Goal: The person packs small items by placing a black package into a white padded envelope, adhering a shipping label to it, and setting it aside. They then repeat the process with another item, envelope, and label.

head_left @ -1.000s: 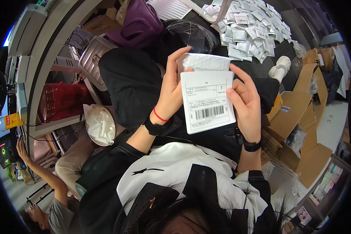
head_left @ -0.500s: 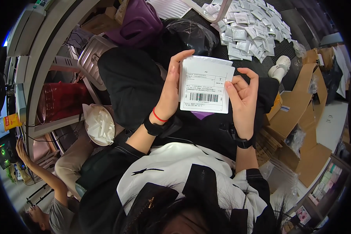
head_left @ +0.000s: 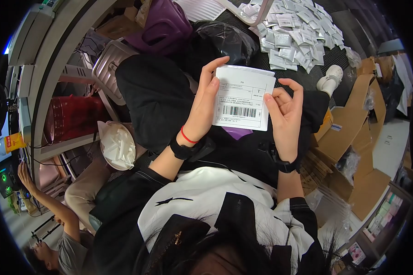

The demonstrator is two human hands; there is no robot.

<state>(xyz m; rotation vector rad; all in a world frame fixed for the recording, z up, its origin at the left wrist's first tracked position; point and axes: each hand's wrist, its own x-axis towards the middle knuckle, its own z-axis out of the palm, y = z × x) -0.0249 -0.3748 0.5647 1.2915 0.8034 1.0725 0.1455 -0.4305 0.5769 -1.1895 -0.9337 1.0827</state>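
A white package with a printed barcode label (head_left: 241, 98) is held up over my lap, its label side toward me. Along its left edge, my left hand (head_left: 203, 103) grips it with the thumb on the front and the fingers behind. My right hand (head_left: 285, 110) holds the right edge, thumb on the label side and fingers curled at the back. Part of a purple thing (head_left: 237, 133) shows just below the package. What lies behind the package is hidden.
A large heap of white packets (head_left: 293, 36) lies on the dark floor ahead. Cardboard boxes (head_left: 348, 137) stand at the right. On the left are a bin with white scraps (head_left: 117, 145), a red container (head_left: 73, 119) and another person (head_left: 64, 220). A black plastic bag (head_left: 227, 39) sits ahead.
The package has tilted slightly, its lower edge rising a little. My left thumb has come onto the label's left edge. The right hand has barely moved.
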